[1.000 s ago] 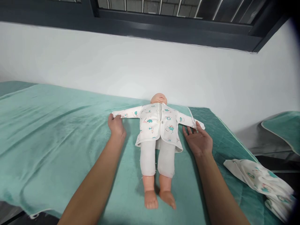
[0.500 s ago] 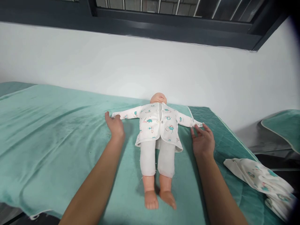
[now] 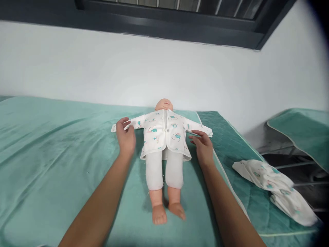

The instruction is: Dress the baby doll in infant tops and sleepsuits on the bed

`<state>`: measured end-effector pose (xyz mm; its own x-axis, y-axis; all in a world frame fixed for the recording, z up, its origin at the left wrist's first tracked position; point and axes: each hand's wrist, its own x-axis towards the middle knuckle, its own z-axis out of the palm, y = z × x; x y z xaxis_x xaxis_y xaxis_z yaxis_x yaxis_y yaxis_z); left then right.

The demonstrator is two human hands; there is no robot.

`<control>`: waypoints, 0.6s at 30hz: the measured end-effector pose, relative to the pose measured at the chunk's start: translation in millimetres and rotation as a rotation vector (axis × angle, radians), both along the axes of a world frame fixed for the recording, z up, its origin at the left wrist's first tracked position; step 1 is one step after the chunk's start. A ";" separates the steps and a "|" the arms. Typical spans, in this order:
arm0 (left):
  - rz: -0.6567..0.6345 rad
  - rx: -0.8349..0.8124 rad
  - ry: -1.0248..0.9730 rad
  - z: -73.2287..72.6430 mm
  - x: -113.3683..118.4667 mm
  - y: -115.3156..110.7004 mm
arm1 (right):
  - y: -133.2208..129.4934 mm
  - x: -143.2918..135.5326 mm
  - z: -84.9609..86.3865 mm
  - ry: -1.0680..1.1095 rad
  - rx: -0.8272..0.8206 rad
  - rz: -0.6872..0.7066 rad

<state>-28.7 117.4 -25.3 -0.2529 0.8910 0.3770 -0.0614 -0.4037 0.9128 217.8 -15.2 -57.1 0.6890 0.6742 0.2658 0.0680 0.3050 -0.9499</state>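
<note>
A baby doll lies on its back, head toward the wall, arms spread sideways. It wears a white printed baby jacket, whose long sleeves extend past its hands. The jacket's front edges part below the chest, and the white padded legs and bare feet show underneath. My left hand is at the left-side sleeve, thumb and fingers apart, partly covering it. My right hand is just below the other sleeve, its fingers loosely spread near the fabric. Whether the fingertips touch the cloth is hard to see.
A green sheet covers the surface under the doll, with a darker quilted pad at right. Crumpled white printed clothing lies on that pad. Behind are a white wall and a dark window frame.
Both hands have moved inward along the sleeves, away from the cuffs, and the right fingers have come off the sleeve end. The view has shifted somewhat to the right.
</note>
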 end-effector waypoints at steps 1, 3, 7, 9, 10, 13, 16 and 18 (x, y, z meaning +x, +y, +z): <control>-0.014 -0.006 0.011 -0.7 1.3 1.1 | -3.2 -3.8 0.2 -0.058 -0.026 0.009; -0.039 -0.008 0.037 -2.4 3.9 3.8 | -14.7 -14.1 -0.1 -0.189 -0.088 0.045; -0.046 0.022 0.117 -6.3 6.9 7.8 | -57.0 -33.5 -2.4 -0.443 -0.149 0.076; -0.047 0.042 0.137 -8.3 5.4 3.8 | -83.8 -32.0 -1.4 -0.547 -0.158 0.056; -0.058 0.041 0.131 -9.1 3.4 -1.3 | -97.5 -26.4 0.2 -0.586 -0.165 0.031; -0.141 -0.014 0.108 -10.2 -9.5 -33.1 | -137.7 9.9 8.1 -0.650 -0.185 -0.101; -0.207 -0.042 0.249 -9.6 -29.8 -85.4 | -172.9 64.1 14.4 -0.696 -0.241 -0.287; -0.274 0.007 0.361 -9.9 -43.2 -123.6 | -190.9 97.0 17.2 -0.711 -0.369 -0.419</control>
<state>-72.0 -6.2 -35.2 0.1410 0.9039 0.4038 0.1545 -0.4230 0.8929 314.8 -206.1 -39.9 0.6528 0.5318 0.5395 0.7136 -0.1927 -0.6736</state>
